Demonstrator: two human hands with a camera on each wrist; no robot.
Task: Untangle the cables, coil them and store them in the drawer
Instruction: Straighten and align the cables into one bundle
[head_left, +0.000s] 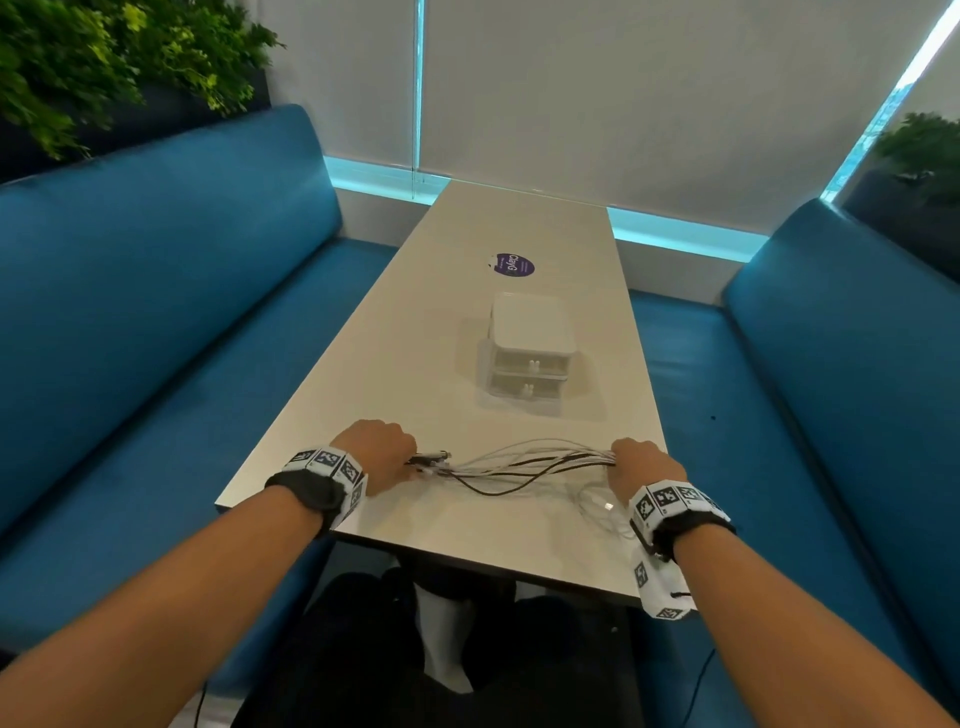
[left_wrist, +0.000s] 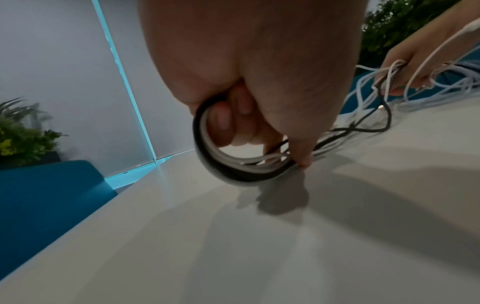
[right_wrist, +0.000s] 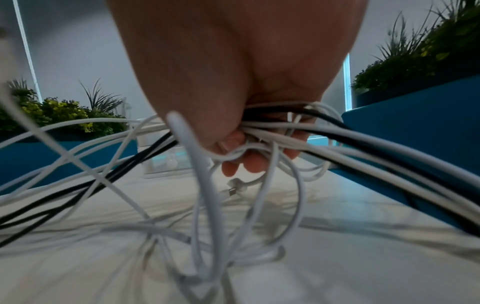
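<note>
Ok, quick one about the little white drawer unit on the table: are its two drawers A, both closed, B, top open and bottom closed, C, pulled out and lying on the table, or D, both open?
A: in the head view both fronts of the drawer unit sit flush with its frame, beyond the cables that the left hand and right hand hold.

Two hands, left hand (head_left: 382, 453) and right hand (head_left: 641, 467), each grip an end of tangled cables (head_left: 519, 465) over a table (head_left: 395, 364), near a small drawer unit (head_left: 530, 353).
</note>
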